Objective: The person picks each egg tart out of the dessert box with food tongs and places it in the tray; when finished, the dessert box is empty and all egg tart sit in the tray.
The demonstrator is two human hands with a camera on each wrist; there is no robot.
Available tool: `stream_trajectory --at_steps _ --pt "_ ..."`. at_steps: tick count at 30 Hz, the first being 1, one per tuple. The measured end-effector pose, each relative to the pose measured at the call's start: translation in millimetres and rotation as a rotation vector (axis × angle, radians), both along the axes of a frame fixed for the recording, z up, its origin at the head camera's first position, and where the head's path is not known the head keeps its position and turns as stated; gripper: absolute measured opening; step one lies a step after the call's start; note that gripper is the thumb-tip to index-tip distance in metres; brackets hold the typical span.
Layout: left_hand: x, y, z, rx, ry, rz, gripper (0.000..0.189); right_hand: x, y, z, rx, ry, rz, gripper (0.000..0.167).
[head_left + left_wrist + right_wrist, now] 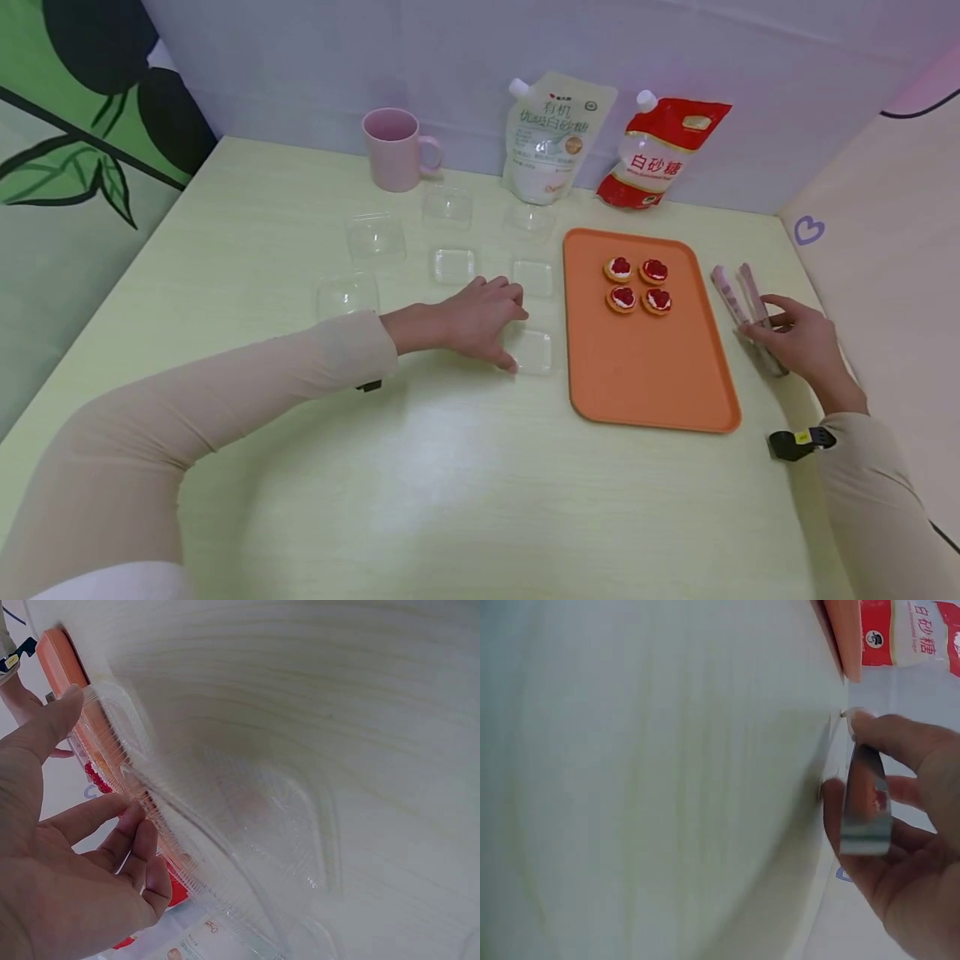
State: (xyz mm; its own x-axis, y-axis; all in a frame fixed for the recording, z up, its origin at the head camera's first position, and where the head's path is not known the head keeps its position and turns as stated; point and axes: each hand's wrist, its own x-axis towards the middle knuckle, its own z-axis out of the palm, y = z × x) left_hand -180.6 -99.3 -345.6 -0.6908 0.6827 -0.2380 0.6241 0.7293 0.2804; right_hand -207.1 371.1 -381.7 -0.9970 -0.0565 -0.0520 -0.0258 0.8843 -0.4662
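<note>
My left hand (480, 321) reaches over the clear plastic boxes with thumb and fingers spread apart. Its thumb is right at the edge of the nearest clear box (534, 352), and the fingertips point toward the far side of that box. The left wrist view shows the thumb (64, 716) at the end of a ribbed clear rim (112, 742). On the right, my right hand (802, 337) holds metal tongs (771, 360) between thumb and fingers. Their pale pink arms (727, 292) stand apart and point away from me. In the right wrist view the tongs' bent metal end (866, 832) faces the camera.
An orange tray (645, 375) bearing several small red-topped tarts (621, 298) lies between the hands. More clear boxes (375, 239) sit left of it. Behind stand a pink mug (392, 154), a white sugar pouch (553, 137) and a red sugar pouch (660, 154), near the wall.
</note>
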Motion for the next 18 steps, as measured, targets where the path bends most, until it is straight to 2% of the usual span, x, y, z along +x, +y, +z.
stream_trajectory --at_steps 5,12,18 --pt "-0.8 0.8 -1.9 -0.003 0.005 0.003 0.075 -0.1 -1.7 0.9 0.068 0.012 0.002 0.057" --pt "-0.6 0.4 -1.4 0.007 -0.003 -0.003 0.075 -1.3 -1.7 0.2 0.058 -0.06 -0.007 0.064" --pt "-0.5 0.1 -1.8 0.0 0.015 -0.005 0.075 -2.3 -0.8 0.6 0.062 -0.084 -0.005 0.066"
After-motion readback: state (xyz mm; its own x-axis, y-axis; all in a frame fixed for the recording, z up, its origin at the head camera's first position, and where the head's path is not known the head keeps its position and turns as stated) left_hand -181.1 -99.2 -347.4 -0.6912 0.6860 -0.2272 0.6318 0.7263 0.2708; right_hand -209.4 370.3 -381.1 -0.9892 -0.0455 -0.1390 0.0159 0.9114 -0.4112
